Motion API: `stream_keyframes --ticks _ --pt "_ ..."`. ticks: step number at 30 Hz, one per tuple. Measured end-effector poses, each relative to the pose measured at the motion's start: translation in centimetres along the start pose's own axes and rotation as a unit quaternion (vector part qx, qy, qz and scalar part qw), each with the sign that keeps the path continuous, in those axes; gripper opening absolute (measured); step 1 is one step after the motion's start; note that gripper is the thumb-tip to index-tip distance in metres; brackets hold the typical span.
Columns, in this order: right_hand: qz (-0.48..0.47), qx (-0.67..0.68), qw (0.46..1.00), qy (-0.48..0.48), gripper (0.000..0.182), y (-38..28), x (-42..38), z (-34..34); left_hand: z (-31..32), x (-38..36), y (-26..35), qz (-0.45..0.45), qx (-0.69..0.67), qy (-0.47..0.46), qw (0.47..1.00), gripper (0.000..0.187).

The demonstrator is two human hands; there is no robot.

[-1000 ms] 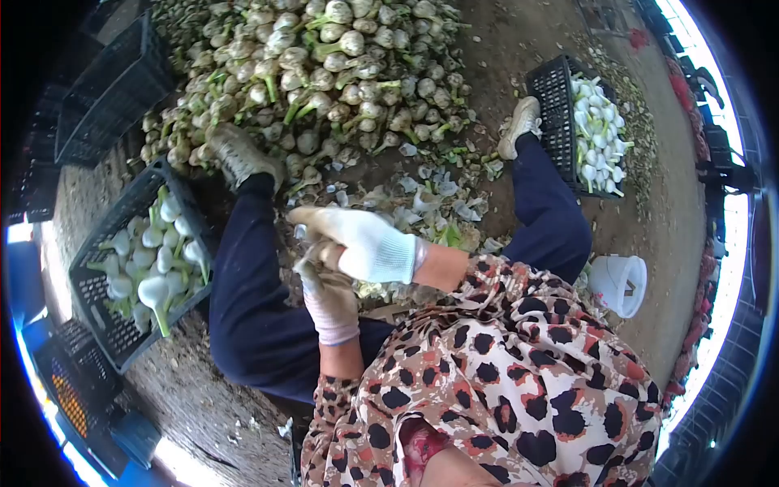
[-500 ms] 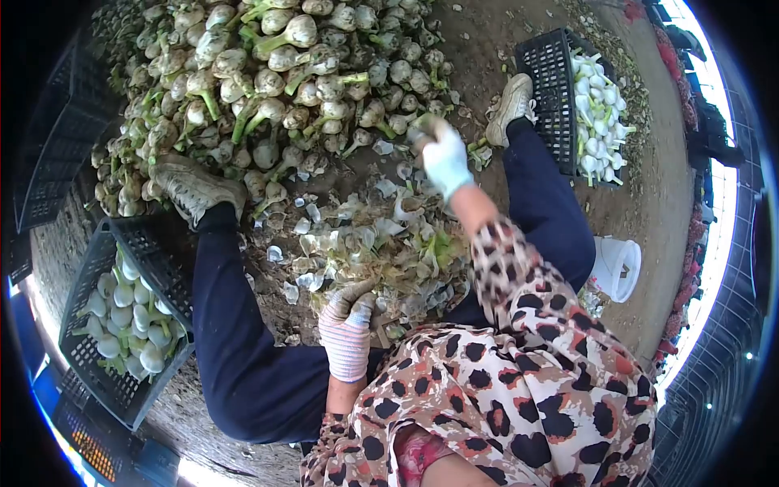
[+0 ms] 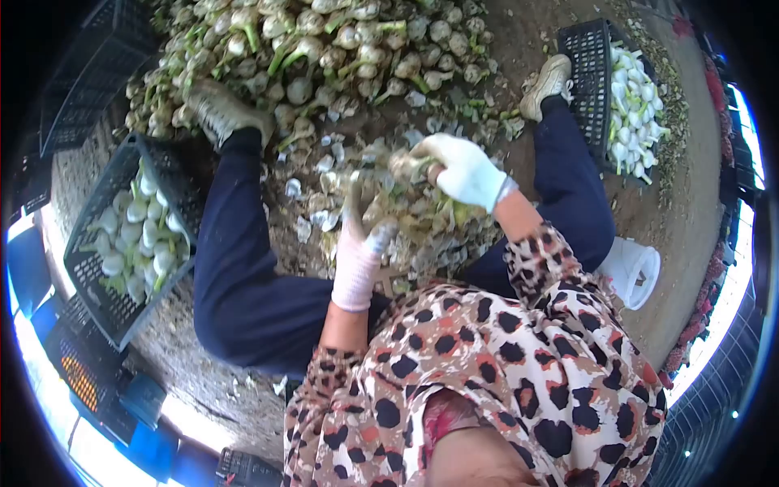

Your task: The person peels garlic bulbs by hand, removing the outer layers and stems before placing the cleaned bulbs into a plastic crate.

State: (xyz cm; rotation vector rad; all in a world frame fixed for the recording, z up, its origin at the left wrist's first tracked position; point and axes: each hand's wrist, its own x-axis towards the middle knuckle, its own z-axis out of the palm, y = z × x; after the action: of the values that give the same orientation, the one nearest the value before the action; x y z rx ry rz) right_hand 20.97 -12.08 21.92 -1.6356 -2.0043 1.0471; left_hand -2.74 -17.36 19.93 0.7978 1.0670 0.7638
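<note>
My right hand (image 3: 466,169), in a pale work glove, is closed around a garlic bulb (image 3: 403,165) with dirty outer skin. It is held above a litter of papery peelings (image 3: 422,223). Lower and to the left, my left hand (image 3: 361,252) wears a striped glove with soiled fingertips. Its fingers point upward and stand apart from the thumb, with nothing visible between them. A gap separates the two hands. Beyond them lies a large heap of unpeeled garlic (image 3: 324,61) with green stems.
A black crate (image 3: 114,304) of cleaned white garlic stands tilted at left; another crate (image 3: 586,77) with white garlic is at upper right. A white bucket (image 3: 637,276) lies by my right knee. My shoes (image 3: 223,118) flank the peelings.
My right hand has come back from the heap's edge toward my left hand, carrying a garlic bulb. My left hand has lifted and opened its fingers. The whole view has shifted slightly.
</note>
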Motion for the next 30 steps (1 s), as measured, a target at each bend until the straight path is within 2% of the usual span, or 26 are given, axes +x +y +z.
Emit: stream_keyframes --ticks 1,3,4,5,7,8,9,11,12,13,15,16,18,19,20,21,22,23,24,25,26,28,29,30 --pt "-0.057 0.037 0.998 0.006 0.034 -1.9 -1.3 0.9 0.3 -0.4 0.6 0.006 -0.049 -0.008 0.999 0.106" --pt "-0.084 0.081 0.993 -0.01 0.032 -5.5 -3.5 1.7 0.4 -2.0 2.7 -0.035 -0.105 -0.077 0.991 0.105" --pt "-0.045 0.23 0.972 -0.022 0.034 -6.4 -4.3 2.3 0.9 -2.6 3.1 0.001 -0.146 -0.073 0.987 0.098" --pt "-0.051 0.227 0.972 -0.018 0.034 -7.1 -5.1 2.2 0.9 -2.8 2.8 0.019 -0.137 -0.039 0.99 0.087" --pt "0.044 0.427 0.903 0.008 0.036 -9.0 -5.9 1.5 1.1 -3.5 3.6 0.023 -0.118 -0.027 0.992 0.068" --pt "-0.012 0.426 0.905 0.017 0.042 -8.7 -6.2 2.1 1.1 -3.9 3.8 0.031 -0.116 -0.031 0.992 0.068" --pt "-0.019 0.422 0.906 0.019 0.042 -9.1 -6.7 1.8 1.2 -4.3 3.9 0.025 -0.122 -0.03 0.992 0.066" --pt "0.047 0.578 0.813 -0.047 0.046 -10.1 -7.4 1.2 1.2 -4.8 3.8 0.026 -0.126 -0.03 0.991 0.064" --pt "0.03 0.613 0.79 -0.018 0.048 -10.7 -7.9 0.9 1.2 -4.8 3.6 0.037 -0.173 -0.024 0.984 0.063" --pt "0.024 0.61 0.791 -0.017 0.048 -10.6 -8.3 1.0 1.3 -5.0 3.8 0.047 -0.219 -0.018 0.975 0.063" --pt "0.084 0.643 0.758 0.063 0.049 -9.8 -9.1 1.1 1.7 -5.5 4.4 0.058 -0.209 -0.019 0.976 0.067" --pt "0.104 0.595 0.791 0.098 0.047 -9.6 -9.5 1.1 1.9 -5.8 4.4 0.092 -0.184 -0.024 0.978 0.068" --pt "0.072 0.578 0.807 0.093 0.05 -8.9 -10.1 1.3 1.8 -6.5 4.2 0.139 -0.139 -0.038 0.98 0.072" --pt "0.044 0.56 0.823 0.089 0.054 -9.1 -10.2 1.0 2.1 -7.0 4.5 0.143 -0.137 -0.041 0.979 0.072" --pt "0.033 0.526 0.846 0.078 0.085 -10.6 -10.7 0.4 2.6 -7.4 4.8 0.144 -0.157 -0.047 0.976 0.07" --pt "0.031 0.55 0.833 0.05 0.082 -10.6 -10.7 0.6 3.0 -7.7 5.1 0.144 -0.175 -0.053 0.972 0.069" --pt "0.016 0.556 0.829 0.062 0.075 -10.7 -10.5 1.4 2.9 -7.5 4.5 0.178 -0.053 -0.024 0.982 0.062" --pt "0.002 0.562 0.824 0.072 0.069 -11.2 -10.1 2.2 3.9 -8.3 5.4 0.184 -0.034 -0.012 0.982 0.06" --pt "-0.006 0.576 0.811 0.103 0.053 -12.1 -10.2 2.6 4.0 -8.5 5.2 0.2 -0.02 -0.015 0.98 0.061" --pt "0.019 0.589 0.801 0.104 0.046 -12.8 -10.2 2.5 4.1 -8.5 4.9 0.214 -0.006 -0.016 0.977 0.063" --pt "0.011 0.583 0.805 0.113 0.044 -12.9 -10.2 2.8 4.0 -8.6 4.7 0.216 -0.005 -0.018 0.976 0.063" --pt "0.004 0.579 0.806 0.123 0.042 -12.9 -10.4 2.8 3.4 -8.6 4.5 0.273 0.081 -0.005 0.958 0.068" --pt "0.024 0.621 0.779 0.088 0.042 -13.0 -10.8 2.3 3.2 -8.7 4.6 0.273 0.082 -0.007 0.958 0.068" --pt "0.045 0.66 0.748 0.052 0.043 -13.1 -11.1 1.9 3.0 -8.7 4.7 0.322 0.156 0.001 0.934 0.069"
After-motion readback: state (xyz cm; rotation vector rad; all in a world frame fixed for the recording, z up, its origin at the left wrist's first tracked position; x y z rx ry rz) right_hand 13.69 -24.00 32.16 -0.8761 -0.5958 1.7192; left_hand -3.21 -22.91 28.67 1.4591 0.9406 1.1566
